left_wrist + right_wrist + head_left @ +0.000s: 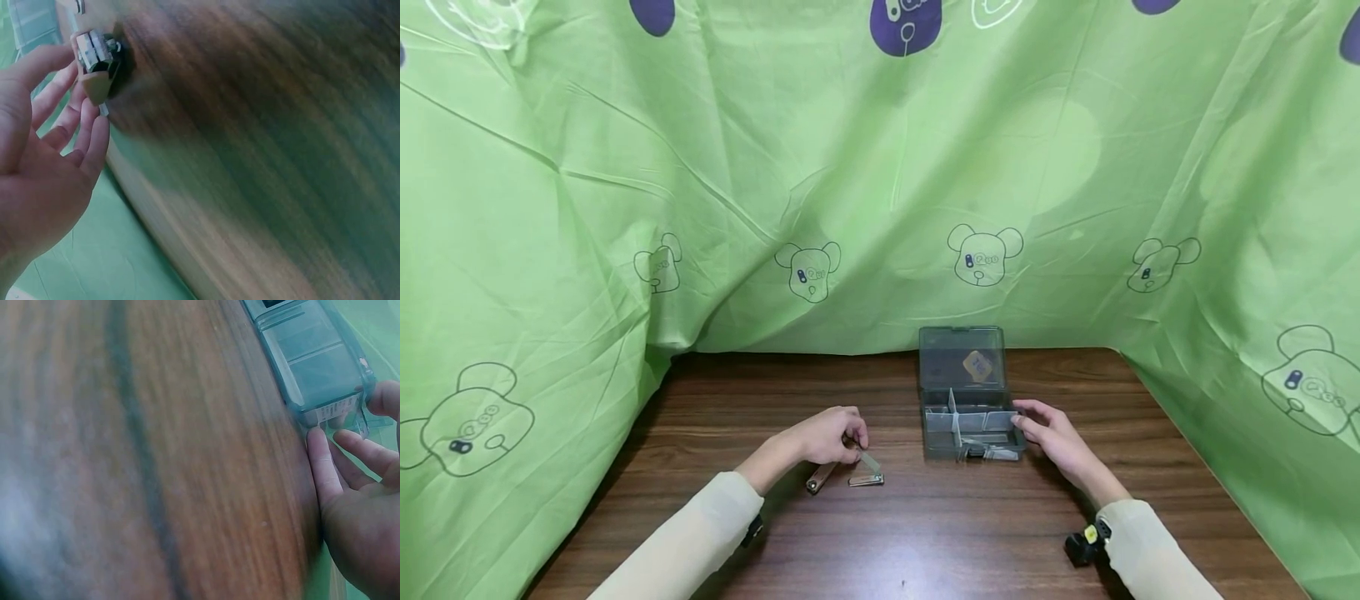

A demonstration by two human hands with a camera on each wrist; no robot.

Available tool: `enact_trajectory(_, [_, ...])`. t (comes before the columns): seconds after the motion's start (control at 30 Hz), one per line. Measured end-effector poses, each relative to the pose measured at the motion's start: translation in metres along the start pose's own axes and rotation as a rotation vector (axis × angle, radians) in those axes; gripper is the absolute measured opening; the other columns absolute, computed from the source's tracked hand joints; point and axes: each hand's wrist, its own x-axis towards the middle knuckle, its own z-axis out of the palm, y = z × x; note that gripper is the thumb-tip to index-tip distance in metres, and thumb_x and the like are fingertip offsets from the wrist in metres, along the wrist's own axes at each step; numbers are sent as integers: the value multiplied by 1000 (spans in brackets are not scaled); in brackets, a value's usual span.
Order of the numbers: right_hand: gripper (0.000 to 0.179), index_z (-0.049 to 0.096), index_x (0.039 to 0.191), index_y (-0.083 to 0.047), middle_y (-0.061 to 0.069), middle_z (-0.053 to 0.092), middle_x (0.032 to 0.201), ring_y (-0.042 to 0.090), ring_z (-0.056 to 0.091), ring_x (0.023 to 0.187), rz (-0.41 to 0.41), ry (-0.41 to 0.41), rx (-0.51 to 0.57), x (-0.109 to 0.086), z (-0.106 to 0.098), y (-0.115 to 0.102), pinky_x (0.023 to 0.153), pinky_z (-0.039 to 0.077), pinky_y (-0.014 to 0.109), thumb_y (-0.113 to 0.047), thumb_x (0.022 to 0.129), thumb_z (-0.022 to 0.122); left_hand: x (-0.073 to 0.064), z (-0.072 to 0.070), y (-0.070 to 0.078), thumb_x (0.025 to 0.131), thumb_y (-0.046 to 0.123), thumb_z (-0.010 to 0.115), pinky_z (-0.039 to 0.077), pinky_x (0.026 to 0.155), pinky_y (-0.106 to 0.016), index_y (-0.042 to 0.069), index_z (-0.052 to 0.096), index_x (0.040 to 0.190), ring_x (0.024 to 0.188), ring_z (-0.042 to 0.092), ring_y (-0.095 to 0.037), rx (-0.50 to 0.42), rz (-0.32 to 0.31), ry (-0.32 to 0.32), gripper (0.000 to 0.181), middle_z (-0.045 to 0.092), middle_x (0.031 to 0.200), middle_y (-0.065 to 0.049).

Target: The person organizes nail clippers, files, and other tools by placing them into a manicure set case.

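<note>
A smoky grey see-through plastic box (934,448) sits on the dark brown wooden table (955,533), a bit right of the middle and near the back. Its see-through grey lid (942,358) is open and tips back toward the green cloth with mouse faces (865,167). An orange-yellow sticker (977,366) shows on the lid. Inside the box, thin clear plastic walls (1000,420) make small rooms. One pokes up higher than the rim. Something pale and thin shows in the front room, but it is too small to tell what it is. A black catch (975,452) is on the box's front. The right wrist view shows a white label with black bars (337,407) on an outside wall.

The right hand (1063,446) holds the box by its right side, thumb at the rim and fingers against the wall.

The left hand (830,437) is left of the box, its fingers bent down. A long copper-and-silver metal clipper (817,482) lies partly under it, and a thin whitish strip (870,462) starts at its fingertips. I cannot tell if the hand pinches either one. A short copper-and-silver metal clipper (867,480) lies on the table just beside the strip.
</note>
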Motion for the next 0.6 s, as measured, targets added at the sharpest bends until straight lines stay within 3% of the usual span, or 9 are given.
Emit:
enact_trajectory(0.3, [56, 48, 152, 4, 26, 51, 151, 19, 57, 125, -3, 8, 0, 0, 1, 0, 92, 51, 21, -26, 108, 64, 2, 3, 4, 90, 11, 81, 50, 79, -27, 14, 71, 94, 88, 61, -15, 62, -25, 33, 12, 61, 96, 2])
enact_trajectory(0.6, [55, 49, 152, 4, 24, 53, 149, 16, 57, 123, -6, 10, 8, 1, 1, 1, 93, 51, 20, -25, 108, 64, 6, 3, 4, 91, 8, 80, 50, 75, -26, 15, 67, 92, 82, 61, -11, 27, -33, 31, 15, 63, 88, 6])
